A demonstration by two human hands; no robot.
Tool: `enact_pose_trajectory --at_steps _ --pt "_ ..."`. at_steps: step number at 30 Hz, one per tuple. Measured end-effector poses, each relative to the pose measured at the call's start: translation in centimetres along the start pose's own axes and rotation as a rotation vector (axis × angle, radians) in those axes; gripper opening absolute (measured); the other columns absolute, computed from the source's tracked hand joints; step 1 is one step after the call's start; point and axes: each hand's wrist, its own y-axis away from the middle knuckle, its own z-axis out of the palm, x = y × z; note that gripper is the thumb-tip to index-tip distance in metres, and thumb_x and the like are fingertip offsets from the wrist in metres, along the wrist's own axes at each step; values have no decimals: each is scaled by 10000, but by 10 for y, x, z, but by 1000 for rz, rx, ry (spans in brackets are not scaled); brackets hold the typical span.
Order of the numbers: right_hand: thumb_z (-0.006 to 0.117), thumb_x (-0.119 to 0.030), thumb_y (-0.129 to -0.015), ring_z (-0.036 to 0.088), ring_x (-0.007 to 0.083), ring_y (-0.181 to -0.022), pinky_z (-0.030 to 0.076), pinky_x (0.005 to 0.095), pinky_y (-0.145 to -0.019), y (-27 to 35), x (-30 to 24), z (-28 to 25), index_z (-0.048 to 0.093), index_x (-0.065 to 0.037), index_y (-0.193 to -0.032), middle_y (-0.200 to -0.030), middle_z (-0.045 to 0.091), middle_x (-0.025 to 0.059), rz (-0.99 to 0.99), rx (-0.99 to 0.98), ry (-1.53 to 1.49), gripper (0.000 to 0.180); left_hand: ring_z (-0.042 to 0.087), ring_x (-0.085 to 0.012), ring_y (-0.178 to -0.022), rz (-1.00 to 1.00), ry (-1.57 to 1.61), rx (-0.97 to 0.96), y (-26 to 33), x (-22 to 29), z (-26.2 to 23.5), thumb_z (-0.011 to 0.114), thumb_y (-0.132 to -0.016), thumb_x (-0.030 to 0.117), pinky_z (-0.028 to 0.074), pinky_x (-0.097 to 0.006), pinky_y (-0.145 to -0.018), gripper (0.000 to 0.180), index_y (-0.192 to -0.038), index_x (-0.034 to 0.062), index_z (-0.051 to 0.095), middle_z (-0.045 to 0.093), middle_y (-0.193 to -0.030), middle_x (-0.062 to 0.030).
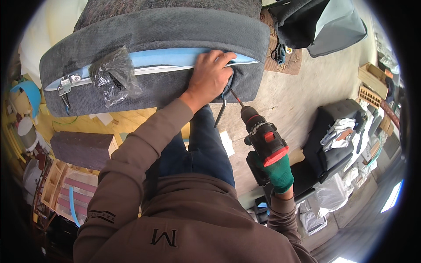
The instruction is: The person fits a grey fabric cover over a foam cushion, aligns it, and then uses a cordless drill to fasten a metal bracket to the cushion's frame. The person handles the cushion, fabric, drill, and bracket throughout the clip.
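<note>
A grey upholstered seat cushion [166, 30] lies on its side in front of me, its blue foam core [171, 57] showing along the open seam. My left hand [210, 76] is bare and presses on the cushion's right end, fingers curled over the foam edge. My right hand [278, 173] wears a green glove and grips a red and black cordless drill [263, 133]. The drill's bit points up-left at the cushion's lower right corner, just below my left hand. A dark metal bracket [220, 115] hangs there beside the bit.
A crumpled clear plastic bag [113, 78] and a metal bracket [68, 83] sit on the cushion's left part. A grey block [81, 149] lies lower left near wooden frames. Black seat parts with white cloths [337, 136] stand at right, and a dark bag [307, 22] at top right.
</note>
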Motion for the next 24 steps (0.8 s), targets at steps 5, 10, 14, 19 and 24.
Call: enact_pose_trajectory --at_steps 5,10,14,19,24 --pt "853 -1 -949 718 129 -932 610 339 -830 7 -8 -7 732 -21 -1393 -1128 799 51 145 27 -116 460 572 -315 -1373 -85 -56 -52 -2 18 -14 751 -924 103 432 -510 -1155 64 -956 72 798 654 -1531 -55" --pt "830 20 -952 711 117 -903 606 326 -797 13 -15 -22 732 -26 -1390 -1120 795 41 125 28 -71 451 608 -361 -1249 -416 -7 -123 29 68 -43 754 -1000 124 473 -498 -1095 279 -1258 50 832 670 -1343 -131" --pt "831 17 -958 713 119 -897 604 321 -795 14 -21 -36 732 -31 -1397 -1125 798 42 182 15 -84 452 651 -434 -1193 -657 250 -147 37 96 -27 727 -1047 164 541 -506 -1060 404 -1394 -42 749 682 -1323 -215" --pt "891 1 -916 661 75 -944 577 309 -840 12 -30 -51 756 -47 -1364 -1180 783 -10 144 16 -72 470 655 -464 -1260 -795 200 -158 25 109 -1 727 -1042 216 539 -540 -1113 578 -1497 -124 622 703 -1289 -256" --pt "896 -12 -915 677 89 -952 583 318 -865 4 -40 -73 755 -42 -1370 -1205 801 10 56 -57 57 478 696 -389 -1147 -592 -133 -318 11 108 -3 730 -955 116 534 -544 -982 485 -1391 -90 681 733 -1210 -189"
